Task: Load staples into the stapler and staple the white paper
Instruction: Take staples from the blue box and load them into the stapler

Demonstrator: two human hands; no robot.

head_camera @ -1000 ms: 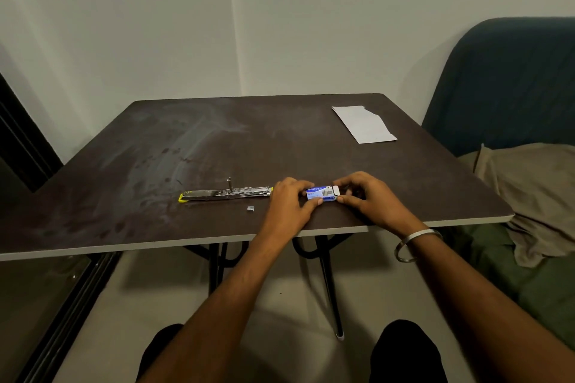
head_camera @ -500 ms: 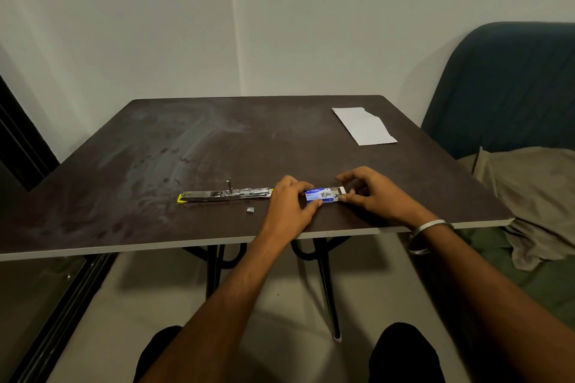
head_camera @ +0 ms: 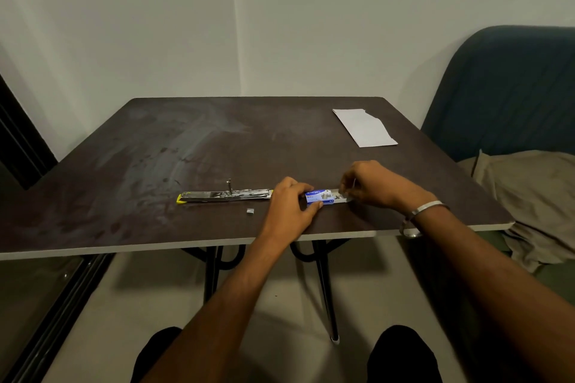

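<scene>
Stapler: the stapler [head_camera: 224,196] lies flat and swung wide open on the counter [head_camera: 155,149], just left of the hands. No strip of staples shows in it.
Box: the small blue staple box [head_camera: 318,197] sits near the front edge of the counter. Its white tray [head_camera: 340,198] sticks out on the right side, so the box is open.
Left hand: the left hand [head_camera: 291,207] grips the blue box, fingers on top and thumb at the front, and holds it down.
Right hand: the right hand [head_camera: 368,185] is curled over the end of the tray. Its fingertips pinch down at the tray; I cannot tell if they have staples yet.
Loose bit: a tiny metal piece [head_camera: 250,211] lies alone on the counter, in front of the stapler. It may be a short bit of staples.
Paper: the white paper [head_camera: 364,127] lies far back on the right, well apart from the hands. Nothing touches it.
Done: I think the stapler is opened and the box is opened.
Left to do: take a strip from the tray, lay it in the stapler, close the stapler, fetch the paper and staple it.
How far: it looks like the early part. Most of the job is not yet done.
</scene>
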